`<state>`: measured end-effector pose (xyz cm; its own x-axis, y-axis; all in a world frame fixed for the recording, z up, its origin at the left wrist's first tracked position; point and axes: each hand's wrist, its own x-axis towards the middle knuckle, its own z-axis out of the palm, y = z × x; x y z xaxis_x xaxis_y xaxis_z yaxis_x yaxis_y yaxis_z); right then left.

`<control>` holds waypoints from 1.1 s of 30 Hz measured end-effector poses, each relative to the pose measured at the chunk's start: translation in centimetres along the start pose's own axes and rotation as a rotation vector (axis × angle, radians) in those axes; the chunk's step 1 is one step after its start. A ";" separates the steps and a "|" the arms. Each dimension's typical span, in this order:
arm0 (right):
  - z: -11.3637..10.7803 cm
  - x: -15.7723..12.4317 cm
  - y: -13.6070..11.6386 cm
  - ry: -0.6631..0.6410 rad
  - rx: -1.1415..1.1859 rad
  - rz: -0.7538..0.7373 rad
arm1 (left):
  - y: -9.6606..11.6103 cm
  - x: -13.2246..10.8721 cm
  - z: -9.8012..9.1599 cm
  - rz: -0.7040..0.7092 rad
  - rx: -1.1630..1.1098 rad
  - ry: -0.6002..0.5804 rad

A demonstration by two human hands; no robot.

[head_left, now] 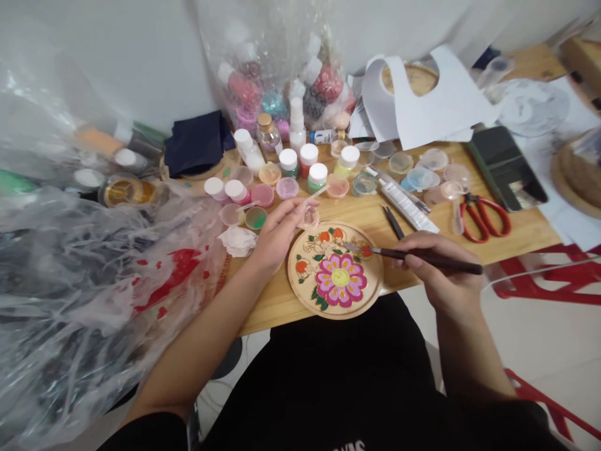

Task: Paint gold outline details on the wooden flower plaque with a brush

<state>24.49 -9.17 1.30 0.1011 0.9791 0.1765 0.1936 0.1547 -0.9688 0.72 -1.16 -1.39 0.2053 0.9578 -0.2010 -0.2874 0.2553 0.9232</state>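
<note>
A round wooden plaque [336, 271] with a painted pink flower, green leaves and orange blobs lies at the table's near edge. My right hand [436, 266] is closed on a dark brush [422, 255]; its orange-tipped end touches the plaque's upper right. My left hand [279, 235] rests at the plaque's upper left, fingers pinched around a small clear cup [310, 217] together with a thin pale stick [319, 191].
Small paint pots with white lids [310, 164] and clear cups [261, 195] stand behind the plaque. Red scissors [483, 216], a tube [406, 203] and tweezers [392, 222] lie at the right. Crumpled plastic bags [94, 275] fill the left. A dark tablet [507, 166] and white paper [432, 103] sit behind.
</note>
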 end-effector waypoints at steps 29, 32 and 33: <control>-2.2 2.5 -4.3 -0.531 -0.479 -0.385 | 0.5 -0.1 0.6 0.021 -0.135 -0.036; -2.0 2.8 -4.3 -0.543 -0.499 -0.412 | 0.4 0.0 0.6 0.020 -0.150 -0.037; -2.0 2.8 -4.2 -0.544 -0.507 -0.417 | 0.4 0.0 0.6 0.016 -0.151 -0.034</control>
<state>25.92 -7.34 6.23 -0.5336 0.8024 0.2674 0.5378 0.5659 -0.6249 1.18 -1.13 -0.80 0.2309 0.9575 -0.1728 -0.4274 0.2594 0.8661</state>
